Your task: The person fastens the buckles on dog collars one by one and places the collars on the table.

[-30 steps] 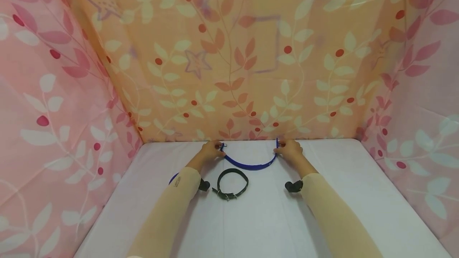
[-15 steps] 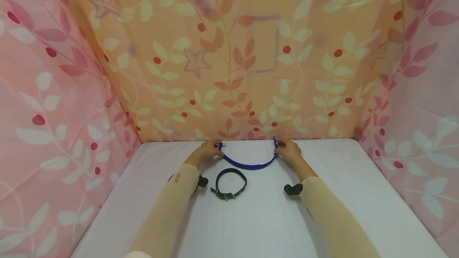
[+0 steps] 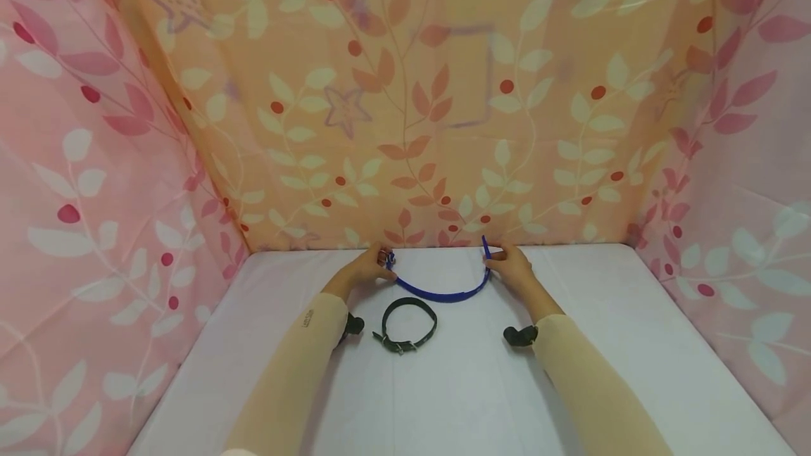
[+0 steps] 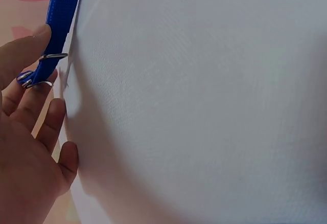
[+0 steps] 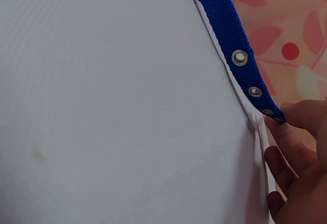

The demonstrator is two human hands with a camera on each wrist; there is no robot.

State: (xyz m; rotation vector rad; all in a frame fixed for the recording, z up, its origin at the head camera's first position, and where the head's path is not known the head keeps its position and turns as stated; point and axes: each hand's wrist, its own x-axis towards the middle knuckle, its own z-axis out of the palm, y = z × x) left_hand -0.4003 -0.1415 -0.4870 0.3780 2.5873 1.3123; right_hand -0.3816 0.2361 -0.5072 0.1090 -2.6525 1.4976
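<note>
A blue webbing collar hangs in a U between both hands near the table's far edge. My left hand pinches its buckle end; the left wrist view shows the metal buckle by the fingers and a metal ring on the strap. My right hand pinches the other end between thumb and finger, its tip sticking up above the hand. Metal eyelets run along that end in the right wrist view. A dark green buckled collar lies in a loop on the table, nearer than the blue one.
The white-covered table ends at a patterned orange cloth wall behind the hands. Pink patterned cloth walls stand at left and right. A black wrist camera juts inward from the right forearm; the left forearm bears another.
The blue collar's right end has risen slightly, and its tip shows higher above the right hand. My left fingers have shifted a little at the buckle. The green collar stays put.
</note>
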